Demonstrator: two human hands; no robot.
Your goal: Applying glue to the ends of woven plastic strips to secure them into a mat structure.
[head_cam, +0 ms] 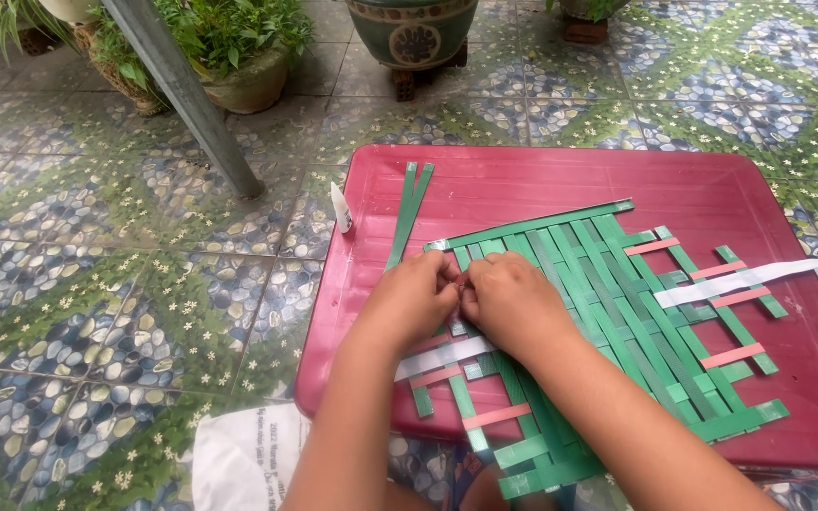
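Patterned pebble-and-flower floor tiles (97, 274), underlying everything. Red rectangular plastic tray (542, 185), lying flat on the tiles. Woven mat of green flat strips with pink and white cross strips (617, 312), spread across the tray's middle, its near edge overhanging. Left hand (409, 298) and right hand (513, 303), side by side at the mat's left edge, fingertips pinched together on a strip there. Two loose green strips (409, 213), left of the mat. Small white glue bottle (341, 208), at the tray's left rim.

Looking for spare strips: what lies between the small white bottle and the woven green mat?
In the head view, two loose green strips lie between the white bottle and woven mat.
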